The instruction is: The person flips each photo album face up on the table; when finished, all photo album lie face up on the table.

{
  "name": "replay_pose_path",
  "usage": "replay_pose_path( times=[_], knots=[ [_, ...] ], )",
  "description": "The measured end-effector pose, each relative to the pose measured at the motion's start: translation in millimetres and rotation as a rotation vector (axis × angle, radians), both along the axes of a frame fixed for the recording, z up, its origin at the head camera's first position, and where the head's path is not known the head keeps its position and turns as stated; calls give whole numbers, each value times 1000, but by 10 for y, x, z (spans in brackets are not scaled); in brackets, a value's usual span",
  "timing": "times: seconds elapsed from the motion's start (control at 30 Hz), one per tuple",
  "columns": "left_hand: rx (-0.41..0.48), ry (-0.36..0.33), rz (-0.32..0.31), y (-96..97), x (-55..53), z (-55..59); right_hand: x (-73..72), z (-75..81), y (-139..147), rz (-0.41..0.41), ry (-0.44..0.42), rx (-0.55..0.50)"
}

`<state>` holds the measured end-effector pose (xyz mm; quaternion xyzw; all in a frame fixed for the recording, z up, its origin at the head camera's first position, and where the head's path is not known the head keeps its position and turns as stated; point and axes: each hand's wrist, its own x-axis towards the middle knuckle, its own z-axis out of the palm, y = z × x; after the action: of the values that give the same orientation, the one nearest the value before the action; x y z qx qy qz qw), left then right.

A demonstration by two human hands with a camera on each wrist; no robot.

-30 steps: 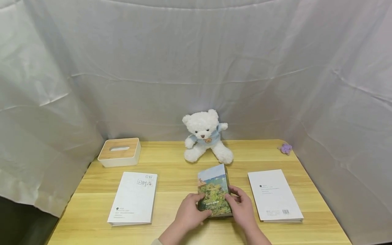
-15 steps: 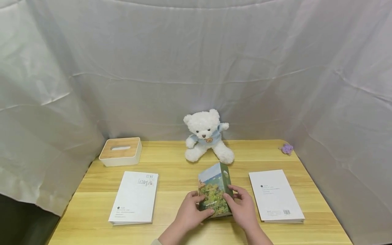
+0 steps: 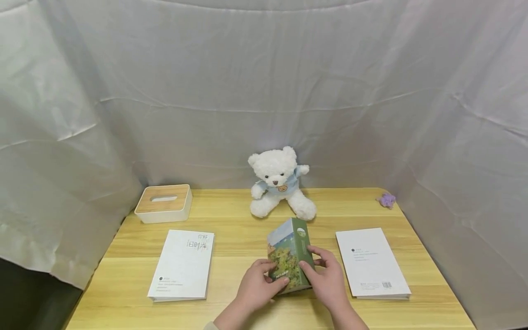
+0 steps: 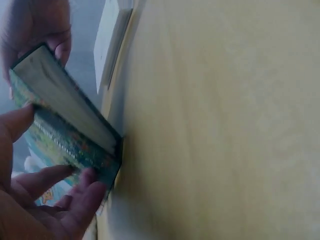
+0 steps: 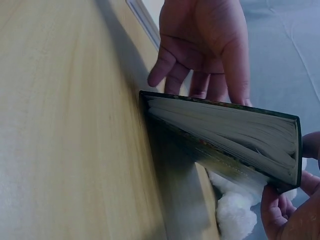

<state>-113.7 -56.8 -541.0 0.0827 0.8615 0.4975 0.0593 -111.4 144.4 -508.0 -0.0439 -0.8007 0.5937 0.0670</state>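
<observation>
A small photo album [image 3: 284, 259] with a painted seaside-and-garden cover stands tilted at the middle front of the table, its green spine [image 3: 303, 247] raised on the right. In the right wrist view, its page edges [image 5: 225, 125] face the camera, and the lower long side appears to touch the wood. My right hand [image 3: 326, 275] grips the spine side, thumb on the front edge and fingers round the spine. My left hand [image 3: 257, 284] rests extended fingertips and thumb against the front cover; they do not wrap round the album.
White albums lie flat at left [image 3: 181, 266] and right [image 3: 373, 263]. Behind sits a white teddy bear [image 3: 276, 183] in a blue top. A tissue box [image 3: 165, 204] stands back left, a purple scrunchie-like item [image 3: 387, 200] back right. Grey curtains [image 3: 231, 91] enclose the table [image 3: 231, 270].
The album has turned up onto its left side, its spine rising and coming into view. My right hand moved along with the spine; my left hand stayed nearly in place.
</observation>
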Motion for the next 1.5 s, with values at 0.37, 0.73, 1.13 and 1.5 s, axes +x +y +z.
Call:
replay_pose_path(
  times=[0.37,0.73,1.13,1.5],
  knots=[
    [-10,69,39,32,12,122,-12,34,-26,22,-27,-125],
    [140,-17,53,50,32,220,29,77,-80,60,-49,-228],
    [215,-46,25,-20,65,288,39,106,-161,126,-32,-331],
    [244,-11,26,-3,89,407,49,38,-200,146,-8,-302]
  ],
)
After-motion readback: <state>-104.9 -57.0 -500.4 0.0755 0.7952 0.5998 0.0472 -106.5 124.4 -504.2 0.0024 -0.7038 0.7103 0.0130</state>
